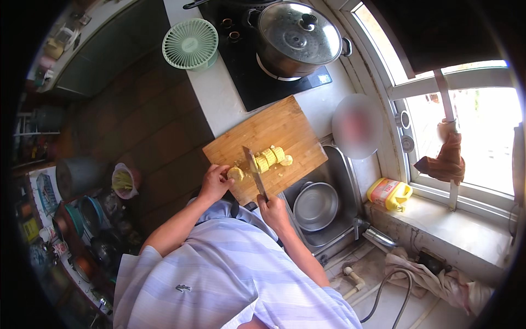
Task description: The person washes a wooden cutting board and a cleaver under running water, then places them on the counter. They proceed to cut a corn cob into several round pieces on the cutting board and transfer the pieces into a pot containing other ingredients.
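On the wooden cutting board (pixel 283 119), several cut rounds of yellow corn (pixel 269 158) lie in a row beside a knife blade. My right hand (pixel 274 213) grips the handle of this kitchen knife (pixel 254 169), its blade pointing away from me across the board. To the left of the blade, my left hand (pixel 215 184) holds a separate piece of corn (pixel 235 174) between thumb and fingers at the board's left edge. A loose corn round (pixel 287 160) rests at the row's right end. Small corn crumbs are scattered about.
Ahead, a lidded steel pot (pixel 296 37) stands on a black cooktop (pixel 246 82), with a green fan (pixel 191 44) to its left. The board overlaps the sink (pixel 345 181), which holds a metal basin (pixel 316 206). A yellow jug (pixel 388 193) sits on the windowsill.
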